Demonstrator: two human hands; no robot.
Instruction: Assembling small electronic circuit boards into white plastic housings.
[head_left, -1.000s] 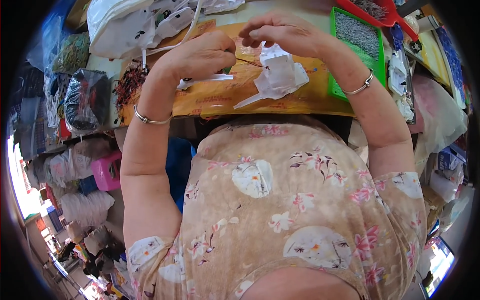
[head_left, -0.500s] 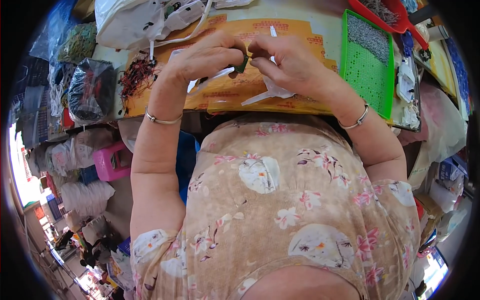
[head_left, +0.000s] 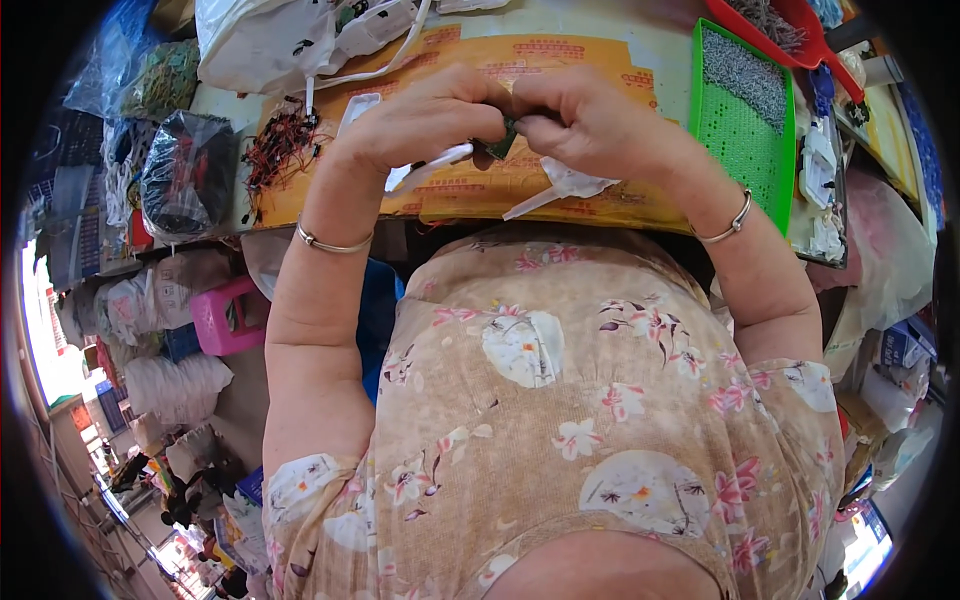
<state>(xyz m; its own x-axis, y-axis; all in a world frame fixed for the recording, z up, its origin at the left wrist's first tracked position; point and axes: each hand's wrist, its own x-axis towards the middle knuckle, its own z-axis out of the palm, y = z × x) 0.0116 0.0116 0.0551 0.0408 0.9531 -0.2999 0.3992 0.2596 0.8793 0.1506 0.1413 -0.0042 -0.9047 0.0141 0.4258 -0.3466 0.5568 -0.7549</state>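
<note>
My left hand [head_left: 425,120] and my right hand [head_left: 590,120] meet above the yellow table mat [head_left: 560,190]. Together they pinch a small dark green part [head_left: 497,148] between their fingertips. A thin white strip [head_left: 425,168] sticks out under my left hand. A crumpled white wrapper [head_left: 565,185] lies just below my right hand on the mat. Each wrist wears a silver bangle.
A green tray [head_left: 745,110] of small grey parts stands at the right. A red scoop [head_left: 770,25] lies behind it. A bundle of red and black wires [head_left: 280,150] and white plastic bags [head_left: 270,45] lie at the left. A pink container [head_left: 225,315] sits below the table.
Both hands came closer together and nearer to me. The white wrapper that was between the fingers now lies on the mat, and a small dark green part is held instead.
</note>
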